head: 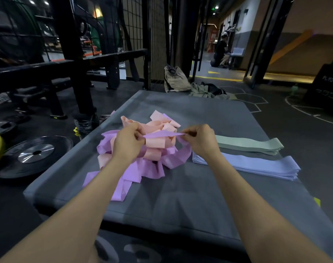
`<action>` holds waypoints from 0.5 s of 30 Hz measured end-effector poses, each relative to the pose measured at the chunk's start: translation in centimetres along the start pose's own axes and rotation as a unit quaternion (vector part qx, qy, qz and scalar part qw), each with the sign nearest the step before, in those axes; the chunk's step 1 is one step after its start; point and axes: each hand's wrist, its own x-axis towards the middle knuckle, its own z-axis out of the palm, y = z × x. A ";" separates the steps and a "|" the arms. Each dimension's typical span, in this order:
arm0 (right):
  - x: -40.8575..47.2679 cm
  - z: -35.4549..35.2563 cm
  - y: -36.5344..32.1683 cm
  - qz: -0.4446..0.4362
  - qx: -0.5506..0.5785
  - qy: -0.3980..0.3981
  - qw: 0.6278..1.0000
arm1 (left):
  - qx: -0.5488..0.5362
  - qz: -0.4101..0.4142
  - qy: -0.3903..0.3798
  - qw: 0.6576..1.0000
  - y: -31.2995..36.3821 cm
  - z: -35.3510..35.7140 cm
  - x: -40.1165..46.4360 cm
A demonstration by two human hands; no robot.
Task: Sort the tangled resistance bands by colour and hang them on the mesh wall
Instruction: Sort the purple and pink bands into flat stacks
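While a steel weight plate [36, 153] lies on the dark floor at lower left, the grey padded mat [180, 196] carries the tangle [143, 156] of pink and purple bands. Left hand [128, 141] and right hand [198, 138] pinch one purple band [162, 134] taut at centre. Flat green stack [249, 144] and lilac stack [256, 165] lie right.

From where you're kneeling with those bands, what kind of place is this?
Most likely a gym. A weight plate lies on the floor to the left, a black rack and mesh wall stand behind, and the tangled resistance bands sit on a grey padded mat.
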 end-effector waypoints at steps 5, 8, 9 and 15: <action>0.5 -0.2 -1.1 0.015 0.022 0.025 0.999 | -0.002 -0.005 -0.008 1.000 1.5 -1.7 1.1; 0.5 -0.4 -2.1 0.020 0.033 0.029 0.999 | -0.041 -0.021 0.028 0.999 3.1 -2.6 1.8; 0.6 -0.5 -2.5 0.024 0.023 0.028 0.999 | -0.051 -0.020 0.039 0.998 3.7 -2.9 1.9; 1.6 -2.1 -4.8 0.016 0.052 0.035 0.998 | -0.115 -0.032 0.069 0.990 6.6 -4.9 2.7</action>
